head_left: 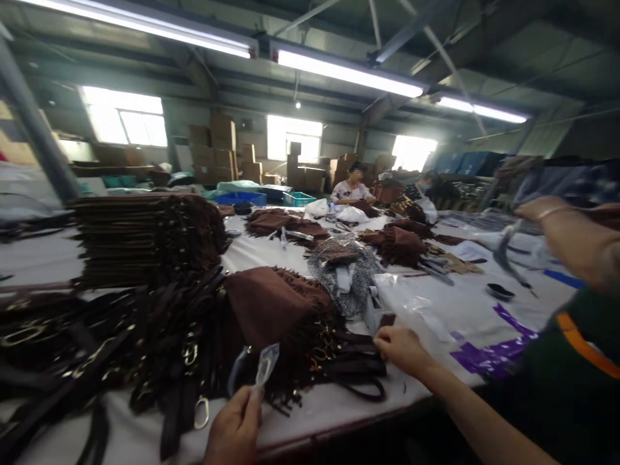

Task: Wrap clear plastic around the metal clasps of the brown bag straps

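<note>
My left hand (235, 426), at the bottom, is closed on a small clear plastic wrapper (266, 366) that stands up from thumb and fingers. To the right, my right hand (402, 349) is pinched closed beside the ends of dark straps (356, 368). What lies between its fingertips I cannot make out; a small brown piece (387, 320) shows just above them. Between and beyond both hands lies a brown fringed bag (266, 303) with its flap uppermost. Dark straps with gold clasps (191, 352) lie heaped to its left.
A tall stack of brown fringed pieces (126, 239) stands at the left. Beyond the bag sit a grey speckled bundle (339, 271) and clear plastic (407, 297). Purple plastic (494, 352) lies at the right, near a co-worker's arm (571, 239). Another person (351, 190) sits across the table.
</note>
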{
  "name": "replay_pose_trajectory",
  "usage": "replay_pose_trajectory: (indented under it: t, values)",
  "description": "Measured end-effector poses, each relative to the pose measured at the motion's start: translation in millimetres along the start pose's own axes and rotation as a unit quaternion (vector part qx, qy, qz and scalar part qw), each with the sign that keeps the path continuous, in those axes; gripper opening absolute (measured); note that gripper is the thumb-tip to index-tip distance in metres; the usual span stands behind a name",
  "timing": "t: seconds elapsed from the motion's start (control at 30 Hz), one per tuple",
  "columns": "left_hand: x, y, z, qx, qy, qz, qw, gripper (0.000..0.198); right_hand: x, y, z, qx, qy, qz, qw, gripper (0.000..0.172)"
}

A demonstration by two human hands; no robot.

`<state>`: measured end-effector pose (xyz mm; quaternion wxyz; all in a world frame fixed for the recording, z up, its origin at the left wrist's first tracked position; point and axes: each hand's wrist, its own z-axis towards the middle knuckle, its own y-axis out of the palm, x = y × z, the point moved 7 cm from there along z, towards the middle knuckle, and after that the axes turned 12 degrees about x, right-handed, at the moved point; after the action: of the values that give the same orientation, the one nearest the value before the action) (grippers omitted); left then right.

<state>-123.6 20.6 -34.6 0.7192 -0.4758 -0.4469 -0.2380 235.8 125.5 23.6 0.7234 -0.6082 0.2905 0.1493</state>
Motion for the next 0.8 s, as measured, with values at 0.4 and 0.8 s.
replay_pose_trajectory:
  t: [0.4,0.8]
  values:
    - [25,-15.0,-21,0.101,0.226,0.168,0.954,0.026,-180,150,-114,-0.302,-0.064,0.217,0.926,0.023]
    - [19,-21.6,-29,0.192,0.283,0.244,0.908,0.023,-204,161,-104,-0.334,-0.111,0.012,0.936,0.014]
